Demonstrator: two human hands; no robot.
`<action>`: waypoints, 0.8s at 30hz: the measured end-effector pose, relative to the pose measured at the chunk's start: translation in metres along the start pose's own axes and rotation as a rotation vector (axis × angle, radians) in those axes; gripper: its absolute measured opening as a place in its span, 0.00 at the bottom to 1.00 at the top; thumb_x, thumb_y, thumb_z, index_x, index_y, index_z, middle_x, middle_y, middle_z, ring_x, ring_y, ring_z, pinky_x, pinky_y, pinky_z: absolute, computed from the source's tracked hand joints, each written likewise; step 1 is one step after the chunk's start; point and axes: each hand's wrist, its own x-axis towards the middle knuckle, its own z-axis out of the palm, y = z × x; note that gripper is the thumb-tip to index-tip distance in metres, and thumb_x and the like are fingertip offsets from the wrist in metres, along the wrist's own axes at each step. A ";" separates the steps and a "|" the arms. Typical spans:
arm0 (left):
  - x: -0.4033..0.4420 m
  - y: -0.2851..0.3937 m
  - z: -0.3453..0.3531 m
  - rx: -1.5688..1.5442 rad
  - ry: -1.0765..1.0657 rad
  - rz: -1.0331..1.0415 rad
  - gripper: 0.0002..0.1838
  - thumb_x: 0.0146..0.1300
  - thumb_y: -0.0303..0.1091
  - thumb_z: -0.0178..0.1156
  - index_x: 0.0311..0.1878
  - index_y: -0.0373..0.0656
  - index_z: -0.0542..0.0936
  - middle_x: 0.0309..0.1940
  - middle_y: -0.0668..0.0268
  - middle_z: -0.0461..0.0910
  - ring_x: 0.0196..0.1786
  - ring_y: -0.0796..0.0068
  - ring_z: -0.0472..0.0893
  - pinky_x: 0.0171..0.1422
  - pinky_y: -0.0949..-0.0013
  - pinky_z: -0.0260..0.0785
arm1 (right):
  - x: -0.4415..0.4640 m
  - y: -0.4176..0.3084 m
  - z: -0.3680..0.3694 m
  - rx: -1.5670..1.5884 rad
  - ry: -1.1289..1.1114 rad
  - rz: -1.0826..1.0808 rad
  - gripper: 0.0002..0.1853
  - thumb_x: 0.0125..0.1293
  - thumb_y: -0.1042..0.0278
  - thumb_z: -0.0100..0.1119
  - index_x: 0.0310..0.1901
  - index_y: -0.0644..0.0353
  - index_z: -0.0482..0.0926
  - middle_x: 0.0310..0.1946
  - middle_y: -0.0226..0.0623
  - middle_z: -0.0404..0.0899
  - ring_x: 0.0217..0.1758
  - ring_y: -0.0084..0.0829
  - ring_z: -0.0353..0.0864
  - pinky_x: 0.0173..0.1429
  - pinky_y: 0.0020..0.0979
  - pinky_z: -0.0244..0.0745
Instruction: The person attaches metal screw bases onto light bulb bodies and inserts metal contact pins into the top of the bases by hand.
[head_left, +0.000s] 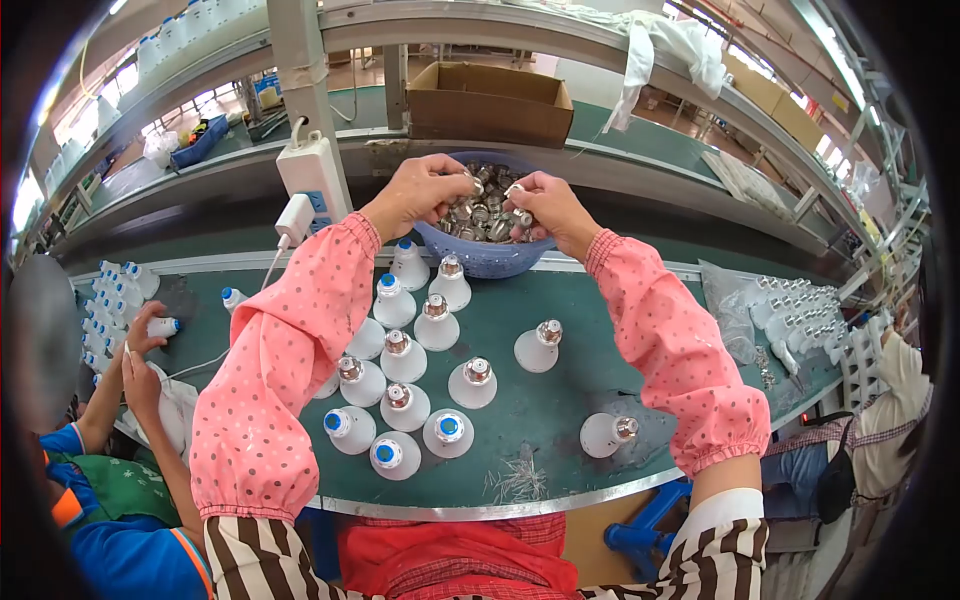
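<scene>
Both hands are over a blue bowl [485, 262] of silvery metal caps [480, 215]. My left hand [425, 190] is at the bowl's left side, its fingers pinched on a metal cap. At the right side my right hand [550, 208] has bent fingers closed round metal caps, partly hidden among the others. On the green table below stand several white bulbs; some carry a silver cap, like the bulb [473, 385], others show a blue top, like the bulb [448, 434]. One capped bulb [605, 435] lies tilted at the right.
A cardboard box [490, 105] sits behind the bowl. A white power socket [312, 175] with a cable is on the post at left. Thin wires [520, 480] lie near the front edge. A co-worker's hands [143, 375] are at far left; more bulbs [800, 315] stand at right.
</scene>
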 end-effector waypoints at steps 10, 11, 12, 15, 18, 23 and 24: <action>-0.073 0.009 -0.020 -0.472 -0.016 -0.059 0.12 0.72 0.31 0.69 0.52 0.38 0.79 0.38 0.64 0.79 0.28 0.88 0.71 0.22 0.84 0.55 | -0.048 -0.017 0.020 0.415 -0.061 0.151 0.11 0.76 0.64 0.64 0.44 0.61 0.74 0.37 0.40 0.81 0.25 0.27 0.78 0.19 0.22 0.59; -0.087 0.011 -0.020 -0.473 -0.002 -0.050 0.10 0.70 0.30 0.70 0.46 0.39 0.79 0.36 0.63 0.79 0.26 0.85 0.72 0.22 0.81 0.55 | -0.058 -0.021 0.024 0.410 -0.082 0.156 0.10 0.75 0.65 0.65 0.44 0.61 0.75 0.37 0.40 0.81 0.25 0.27 0.78 0.18 0.21 0.59; -0.100 0.013 -0.023 -0.442 -0.004 -0.043 0.10 0.70 0.31 0.69 0.48 0.38 0.79 0.36 0.64 0.80 0.27 0.85 0.72 0.22 0.80 0.55 | -0.070 -0.020 0.028 0.407 -0.104 0.174 0.10 0.74 0.65 0.65 0.43 0.61 0.75 0.37 0.39 0.81 0.25 0.26 0.78 0.18 0.21 0.59; -0.153 0.024 -0.024 -0.255 0.053 -0.011 0.13 0.70 0.31 0.68 0.53 0.36 0.81 0.36 0.69 0.79 0.27 0.86 0.72 0.24 0.79 0.54 | -0.104 -0.021 0.042 0.238 -0.231 0.130 0.13 0.71 0.65 0.69 0.50 0.60 0.79 0.42 0.37 0.84 0.28 0.22 0.78 0.25 0.20 0.67; -0.195 0.017 -0.032 -0.188 0.057 0.003 0.13 0.72 0.33 0.65 0.55 0.37 0.80 0.38 0.70 0.80 0.24 0.89 0.67 0.23 0.80 0.49 | -0.143 -0.027 0.060 0.058 -0.312 0.065 0.15 0.70 0.66 0.70 0.54 0.63 0.81 0.41 0.34 0.84 0.28 0.19 0.77 0.29 0.23 0.72; -0.257 0.005 -0.032 -0.350 0.234 0.016 0.14 0.73 0.33 0.64 0.56 0.35 0.80 0.42 0.67 0.84 0.24 0.90 0.66 0.24 0.79 0.50 | -0.173 -0.015 0.102 -0.316 -0.379 -0.211 0.17 0.68 0.69 0.69 0.56 0.64 0.82 0.37 0.28 0.81 0.28 0.16 0.73 0.32 0.24 0.69; -0.270 0.003 -0.032 -0.371 0.263 0.042 0.15 0.73 0.33 0.63 0.56 0.34 0.80 0.42 0.67 0.84 0.24 0.89 0.66 0.25 0.80 0.51 | -0.180 -0.015 0.108 -0.389 -0.377 -0.281 0.17 0.67 0.68 0.70 0.54 0.63 0.83 0.37 0.30 0.82 0.30 0.21 0.75 0.35 0.28 0.71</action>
